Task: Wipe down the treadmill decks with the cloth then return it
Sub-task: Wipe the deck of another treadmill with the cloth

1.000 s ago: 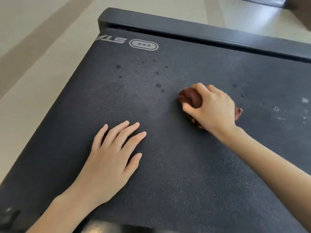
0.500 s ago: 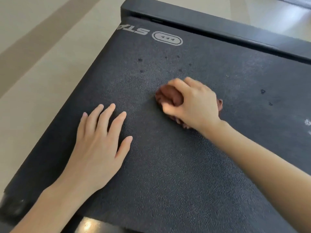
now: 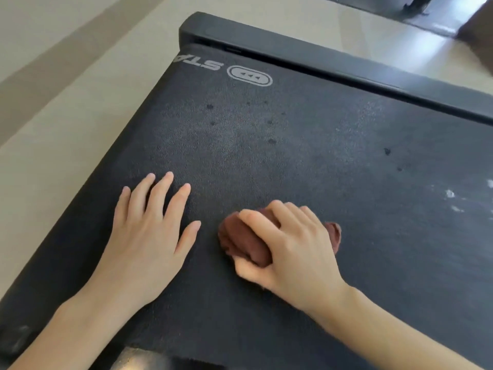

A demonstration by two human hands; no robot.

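A black treadmill deck (image 3: 306, 166) with a rough belt fills the view. My right hand (image 3: 290, 249) grips a bunched reddish-brown cloth (image 3: 244, 240) and presses it onto the belt near the middle. My left hand (image 3: 149, 236) lies flat on the belt to the left of the cloth, fingers spread and straight. Several small dark wet spots (image 3: 272, 141) dot the belt beyond the hands, and whitish specks (image 3: 450, 194) sit at the right.
The deck's raised black end bar (image 3: 320, 60) runs across the far side, with a white logo (image 3: 249, 76) printed just below it. Beige tiled floor (image 3: 53, 102) lies to the left. A dark base of other equipment (image 3: 416, 12) stands at the top right.
My right hand has dragged the cloth toward me and to the left across the belt. My left hand has stayed flat on the belt.
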